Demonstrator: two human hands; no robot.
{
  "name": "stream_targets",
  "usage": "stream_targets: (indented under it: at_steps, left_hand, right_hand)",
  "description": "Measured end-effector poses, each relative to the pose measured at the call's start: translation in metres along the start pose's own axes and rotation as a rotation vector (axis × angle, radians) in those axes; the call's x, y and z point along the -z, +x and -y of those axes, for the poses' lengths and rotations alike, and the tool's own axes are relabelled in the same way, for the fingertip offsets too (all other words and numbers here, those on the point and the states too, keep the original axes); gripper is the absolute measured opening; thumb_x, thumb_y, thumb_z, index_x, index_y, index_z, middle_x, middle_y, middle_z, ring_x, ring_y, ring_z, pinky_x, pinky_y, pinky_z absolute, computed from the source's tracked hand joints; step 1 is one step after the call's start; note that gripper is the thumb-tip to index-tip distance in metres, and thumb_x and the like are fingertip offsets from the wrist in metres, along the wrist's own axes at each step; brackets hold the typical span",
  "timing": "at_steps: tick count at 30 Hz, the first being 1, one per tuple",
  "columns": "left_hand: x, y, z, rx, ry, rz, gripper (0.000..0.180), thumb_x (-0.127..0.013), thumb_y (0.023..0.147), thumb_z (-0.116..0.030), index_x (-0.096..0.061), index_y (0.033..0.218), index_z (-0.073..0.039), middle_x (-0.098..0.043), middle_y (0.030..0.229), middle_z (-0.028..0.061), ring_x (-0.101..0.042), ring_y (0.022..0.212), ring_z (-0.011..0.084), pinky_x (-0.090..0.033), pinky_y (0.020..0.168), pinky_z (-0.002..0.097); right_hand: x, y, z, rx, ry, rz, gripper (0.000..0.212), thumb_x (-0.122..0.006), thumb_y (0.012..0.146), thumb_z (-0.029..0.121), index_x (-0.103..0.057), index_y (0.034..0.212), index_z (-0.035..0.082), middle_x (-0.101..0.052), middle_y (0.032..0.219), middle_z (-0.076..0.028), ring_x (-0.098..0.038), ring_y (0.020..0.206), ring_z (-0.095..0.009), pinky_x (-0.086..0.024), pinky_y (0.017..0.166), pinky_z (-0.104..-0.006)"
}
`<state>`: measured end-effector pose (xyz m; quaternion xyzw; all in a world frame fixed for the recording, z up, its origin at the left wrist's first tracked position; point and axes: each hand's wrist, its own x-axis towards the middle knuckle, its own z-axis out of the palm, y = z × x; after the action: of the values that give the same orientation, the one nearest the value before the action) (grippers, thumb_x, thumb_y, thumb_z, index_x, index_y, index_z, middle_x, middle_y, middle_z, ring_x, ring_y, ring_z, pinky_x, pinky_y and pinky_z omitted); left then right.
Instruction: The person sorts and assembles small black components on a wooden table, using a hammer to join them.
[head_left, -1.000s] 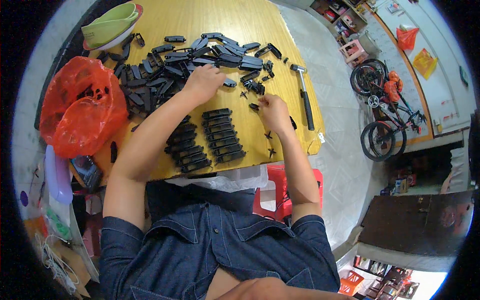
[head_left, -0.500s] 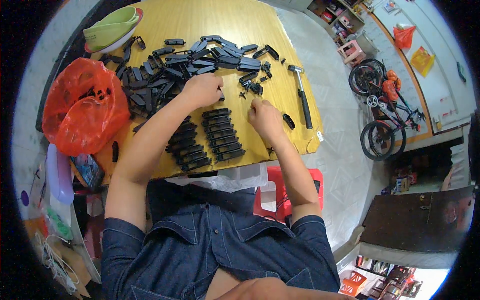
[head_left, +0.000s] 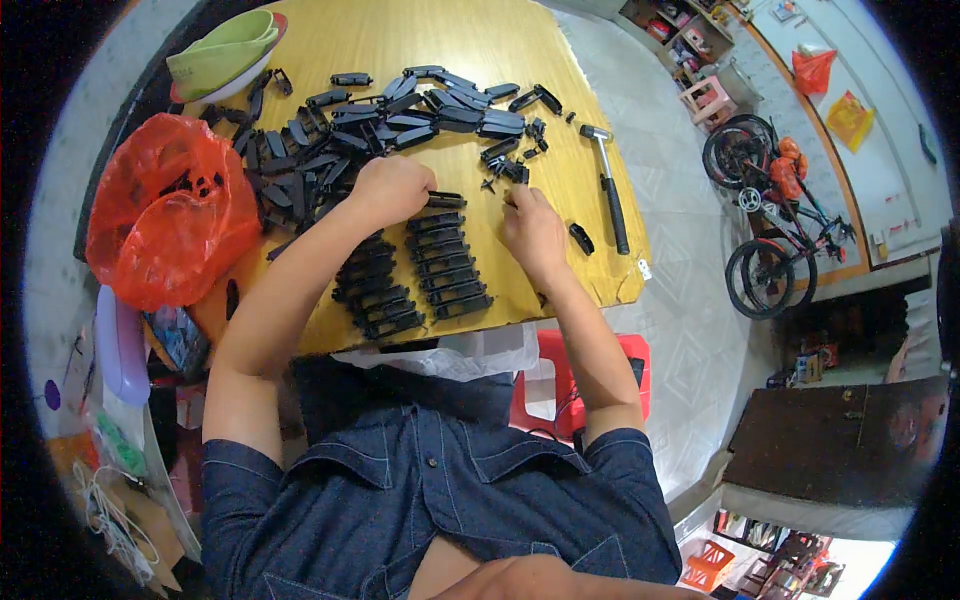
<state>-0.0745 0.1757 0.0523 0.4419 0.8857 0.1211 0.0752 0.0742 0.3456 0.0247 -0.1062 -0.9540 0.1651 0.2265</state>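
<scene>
My left hand point(head_left: 393, 190) is closed on one end of a long black plastic piece point(head_left: 446, 200), which lies crosswise at the far end of a row of similar black pieces point(head_left: 447, 265). Left of that row runs a second one point(head_left: 370, 285), partly under my left forearm. My right hand point(head_left: 535, 235) has its fingers drawn together beside a small cluster of black parts point(head_left: 515, 172); whatever is between the fingertips is hidden. Beyond my left hand spreads a large loose heap of black pieces point(head_left: 370, 125).
On the right of the yellow table point(head_left: 470, 35) lie a hammer point(head_left: 610, 195) and a single curved black piece point(head_left: 581, 238). A red plastic bag point(head_left: 170, 220) and a green bowl point(head_left: 225, 55) occupy the left side. Below the front edge is a red stool point(head_left: 630, 385).
My left hand has shifted slightly left and nearer, and the black piece now shows lying crosswise at the row's far end. My right hand has moved slightly right, its fingertips toward the small parts.
</scene>
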Motion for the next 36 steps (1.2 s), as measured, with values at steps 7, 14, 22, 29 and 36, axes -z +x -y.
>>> stream_targets:
  at_steps: [7, 14, 22, 29, 36]
  left_hand:
    - [-0.006, -0.005, 0.012, -0.097, 0.033, -0.05, 0.023, -0.051, 0.077, -0.018, -0.07, 0.09, -0.017, -0.066, 0.088, 0.0075, -0.063, 0.083, 0.026, -0.05, 0.074, 0.039]
    - [-0.014, -0.01, 0.016, -0.136, -0.002, -0.167, 0.019, -0.055, 0.075, -0.02, -0.069, 0.085, -0.015, -0.064, 0.083, 0.0086, -0.062, 0.08, 0.0273, -0.05, 0.071, 0.0398]
    - [-0.009, -0.007, 0.009, -0.088, 0.031, -0.059, 0.022, -0.051, 0.077, -0.018, -0.071, 0.087, -0.017, -0.066, 0.087, 0.0063, -0.062, 0.084, 0.0254, -0.048, 0.074, 0.0403]
    - [-0.01, -0.009, 0.01, -0.083, -0.012, -0.077, 0.022, -0.051, 0.077, -0.018, -0.071, 0.087, -0.016, -0.066, 0.085, 0.0067, -0.062, 0.084, 0.0261, -0.048, 0.073, 0.0403]
    - [-0.007, -0.011, 0.01, -0.098, 0.065, -0.049, 0.019, -0.053, 0.075, -0.019, -0.069, 0.085, -0.015, -0.064, 0.086, 0.0077, -0.062, 0.082, 0.0277, -0.049, 0.073, 0.0394]
  right_hand:
    - [-0.021, 0.029, 0.025, 0.2, 0.298, 0.1, 0.009, -0.06, 0.074, 0.008, -0.062, 0.082, 0.007, -0.06, 0.084, -0.01, -0.058, 0.081, -0.031, -0.048, 0.07, -0.0386]
    - [-0.023, 0.035, 0.03, 0.272, 0.283, 0.154, 0.008, -0.061, 0.072, 0.007, -0.063, 0.08, 0.006, -0.061, 0.081, -0.01, -0.059, 0.078, -0.031, -0.048, 0.068, -0.0382]
    - [-0.025, 0.034, 0.027, 0.351, 0.3, 0.117, 0.014, -0.06, 0.072, 0.0, -0.064, 0.084, 0.007, -0.061, 0.083, -0.009, -0.06, 0.078, -0.028, -0.049, 0.065, -0.0338]
    - [-0.018, 0.039, 0.03, 0.29, 0.131, 0.304, 0.016, -0.056, 0.076, 0.012, -0.066, 0.088, 0.014, -0.059, 0.089, -0.009, -0.057, 0.087, -0.029, -0.048, 0.074, -0.0386]
    - [-0.013, 0.036, 0.031, 0.228, 0.076, 0.322, 0.015, -0.055, 0.08, 0.019, -0.066, 0.089, 0.016, -0.058, 0.092, -0.009, -0.055, 0.093, -0.028, -0.046, 0.076, -0.0372]
